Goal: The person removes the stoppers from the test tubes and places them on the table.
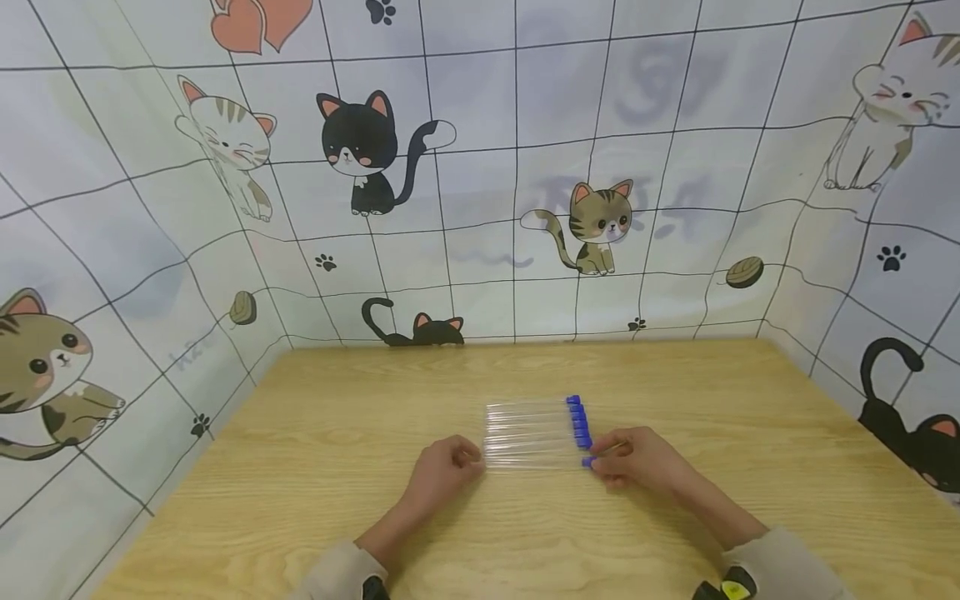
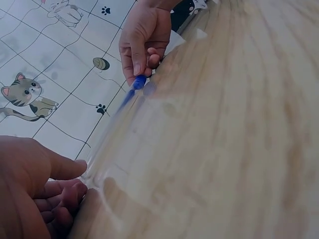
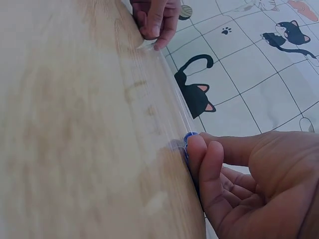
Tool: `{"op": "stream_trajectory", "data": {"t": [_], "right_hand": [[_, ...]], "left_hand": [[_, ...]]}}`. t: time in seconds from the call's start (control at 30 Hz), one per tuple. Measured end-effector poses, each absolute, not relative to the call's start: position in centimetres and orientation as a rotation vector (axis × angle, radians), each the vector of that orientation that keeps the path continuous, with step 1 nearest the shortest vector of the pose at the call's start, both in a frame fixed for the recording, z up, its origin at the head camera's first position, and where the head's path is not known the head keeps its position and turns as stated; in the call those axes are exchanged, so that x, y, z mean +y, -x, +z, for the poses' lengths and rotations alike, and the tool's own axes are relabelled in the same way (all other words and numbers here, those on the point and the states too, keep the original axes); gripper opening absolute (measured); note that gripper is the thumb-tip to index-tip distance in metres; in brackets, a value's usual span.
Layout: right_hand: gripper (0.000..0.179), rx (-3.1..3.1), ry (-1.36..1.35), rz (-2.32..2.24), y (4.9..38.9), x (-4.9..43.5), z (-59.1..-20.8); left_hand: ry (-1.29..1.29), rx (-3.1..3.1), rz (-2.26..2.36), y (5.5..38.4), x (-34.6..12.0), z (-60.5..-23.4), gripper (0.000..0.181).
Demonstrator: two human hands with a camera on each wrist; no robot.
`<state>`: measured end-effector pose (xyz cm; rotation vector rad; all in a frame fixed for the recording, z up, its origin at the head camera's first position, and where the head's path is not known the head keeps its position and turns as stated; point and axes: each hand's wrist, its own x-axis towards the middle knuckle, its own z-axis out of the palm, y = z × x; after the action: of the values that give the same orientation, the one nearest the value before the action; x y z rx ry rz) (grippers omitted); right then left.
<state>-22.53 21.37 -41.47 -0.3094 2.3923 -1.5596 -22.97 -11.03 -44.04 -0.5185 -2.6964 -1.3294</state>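
Several clear test tubes [image 1: 525,429] with blue caps [image 1: 579,421] lie side by side in a row on the table, caps to the right. The nearest tube lies slightly apart at the cap end, its blue cap [image 1: 587,462] sticking out a little further right. My left hand [image 1: 444,475] pinches this tube's clear left end between thumb and fingers. On the other end, the right hand [image 1: 641,458] pinches the blue cap [image 2: 139,82] with thumb and forefinger. In the right wrist view that cap is partly hidden behind the fingertips [image 3: 197,149].
The wooden table [image 1: 360,400] reaches back to a white curtain [image 1: 480,208] with a grid and cartoon cats, which hangs behind it and on both sides. Bare wood lies around the row of tubes.
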Motion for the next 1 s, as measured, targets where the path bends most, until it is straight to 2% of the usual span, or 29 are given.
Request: {"op": "stream_trajectory", "data": {"t": [0.33,0.63,1.0], "right_hand": [[0.024,2.602,0.337,-1.424,22.0,20.3,-41.7],[0.018,2.682,0.44,-1.371,22.1,20.7,-42.0],[0.026,2.575,0.543,-1.716,22.2,20.6,-42.5]], "left_hand": [[0.539,-2.692,-1.31,22.5,-10.7,-43.9,0.014],[0.573,-2.589,-1.44,22.2,-10.7,-44.5,0.014],[0.633,-2.334,-1.951,21.0,-10.4,-41.9,0.019]]}}
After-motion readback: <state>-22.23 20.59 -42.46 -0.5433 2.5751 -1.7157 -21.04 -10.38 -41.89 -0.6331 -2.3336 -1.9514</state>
